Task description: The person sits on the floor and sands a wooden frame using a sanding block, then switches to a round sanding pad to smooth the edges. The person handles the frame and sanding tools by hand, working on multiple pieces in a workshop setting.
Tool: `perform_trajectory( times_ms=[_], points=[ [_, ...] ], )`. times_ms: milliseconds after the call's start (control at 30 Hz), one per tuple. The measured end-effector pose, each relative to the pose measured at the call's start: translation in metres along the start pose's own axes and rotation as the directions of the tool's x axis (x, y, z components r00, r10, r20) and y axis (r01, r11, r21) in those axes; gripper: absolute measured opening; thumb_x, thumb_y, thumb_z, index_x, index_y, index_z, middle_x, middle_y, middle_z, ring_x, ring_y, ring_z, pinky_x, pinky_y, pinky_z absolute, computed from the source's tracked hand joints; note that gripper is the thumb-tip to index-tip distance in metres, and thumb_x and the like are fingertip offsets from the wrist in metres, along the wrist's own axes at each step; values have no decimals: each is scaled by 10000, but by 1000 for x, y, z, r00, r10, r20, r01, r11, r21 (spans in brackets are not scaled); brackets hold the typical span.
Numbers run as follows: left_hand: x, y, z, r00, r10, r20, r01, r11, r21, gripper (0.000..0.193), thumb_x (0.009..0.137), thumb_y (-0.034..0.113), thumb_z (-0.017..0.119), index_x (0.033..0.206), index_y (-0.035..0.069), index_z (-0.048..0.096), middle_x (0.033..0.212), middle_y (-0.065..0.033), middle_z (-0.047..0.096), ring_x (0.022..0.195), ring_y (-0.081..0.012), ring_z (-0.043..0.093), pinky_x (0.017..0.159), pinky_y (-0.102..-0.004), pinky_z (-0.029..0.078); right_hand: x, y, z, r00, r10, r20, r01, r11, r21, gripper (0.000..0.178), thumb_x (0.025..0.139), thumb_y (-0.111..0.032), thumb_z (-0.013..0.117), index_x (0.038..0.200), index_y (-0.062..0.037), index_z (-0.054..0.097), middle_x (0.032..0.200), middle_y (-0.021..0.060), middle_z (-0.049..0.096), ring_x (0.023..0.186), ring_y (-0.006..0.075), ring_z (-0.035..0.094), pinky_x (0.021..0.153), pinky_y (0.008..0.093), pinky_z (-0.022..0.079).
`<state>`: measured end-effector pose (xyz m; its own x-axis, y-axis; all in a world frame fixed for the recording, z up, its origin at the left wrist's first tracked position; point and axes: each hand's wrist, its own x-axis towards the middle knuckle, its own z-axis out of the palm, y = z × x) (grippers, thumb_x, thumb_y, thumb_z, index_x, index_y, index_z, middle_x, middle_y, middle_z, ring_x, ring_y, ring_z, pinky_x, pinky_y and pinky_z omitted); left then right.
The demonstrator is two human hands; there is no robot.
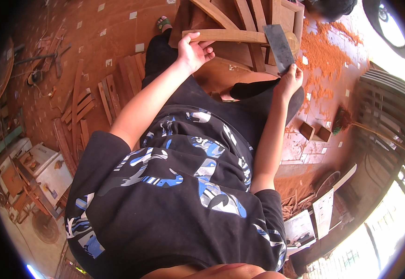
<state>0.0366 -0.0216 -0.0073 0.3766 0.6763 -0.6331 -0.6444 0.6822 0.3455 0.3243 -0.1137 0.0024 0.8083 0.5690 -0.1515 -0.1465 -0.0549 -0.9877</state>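
My left hand point(194, 52) pinches a flat, light-brown wooden slat point(230, 36) near its left end; some of its fingers curl loosely below. In my right hand point(292, 80) is the lower corner of a dark grey, rectangular metal plate point(279, 48). This plate slants across the slat's right end. Whether the two touch or are joined there I cannot tell. Beneath them stands a brown wooden frame point(246, 18) with several bars. Behind the plate a round, pale wooden part point(293, 43) is partly hidden.
Orange-brown shavings point(326, 56) cover the floor at right. Several wooden strips point(79, 102) lie at left, near a white cabinet point(49, 169). Two small wooden blocks point(315, 132) and a broom point(344, 118) are at right. Someone's dark-haired head point(330, 8) shows at the top edge.
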Motion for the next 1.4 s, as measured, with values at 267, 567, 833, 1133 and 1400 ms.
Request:
perform_trajectory(
  times_ms=[267,567,833,1133,1400],
  points=[
    [1,1,-2,1000,-11,16,10,1000,17,565,898,404,594,1294,1,568,1195,-158,668,798,-233,532,851,-442,492,-56,-7,53,820,46,571,0,997,-81,154,1028,-118,629,932,-28,550,683,19,565,541,89,539,500,265,465],
    [2,1,-4,1000,-9,17,9,1000,-6,564,903,400,591,1293,-6,562,1206,-170,656,803,-236,537,850,-446,494,-17,-11,21,962,40,269,-36,999,-22,137,1015,-122,648,978,0,600,738,58,609,545,124,572,497,275,478],
    [1,1,-2,999,-17,40,17,1000,-14,571,909,402,580,1306,-7,550,1225,-173,646,807,-235,534,842,-437,493,-24,-5,27,936,26,350,2,997,-78,147,1025,-129,636,980,6,599,741,77,676,552,102,585,512,259,480],
    [0,2,-4,999,-16,27,16,1000,-6,554,915,396,579,1291,-10,555,1208,-180,644,794,-234,536,846,-441,496,-42,-9,51,885,41,464,17,993,-119,156,1003,-127,673,1014,26,648,779,60,657,521,102,586,473,267,486],
    [-4,0,5,1000,0,9,0,1000,1,584,897,404,563,1284,-33,536,1210,-191,636,766,-235,544,790,-436,511,-11,-3,11,990,-17,140,26,998,-62,150,1034,-122,612,1028,26,583,834,74,641,596,109,608,528,247,520]
  ],
)
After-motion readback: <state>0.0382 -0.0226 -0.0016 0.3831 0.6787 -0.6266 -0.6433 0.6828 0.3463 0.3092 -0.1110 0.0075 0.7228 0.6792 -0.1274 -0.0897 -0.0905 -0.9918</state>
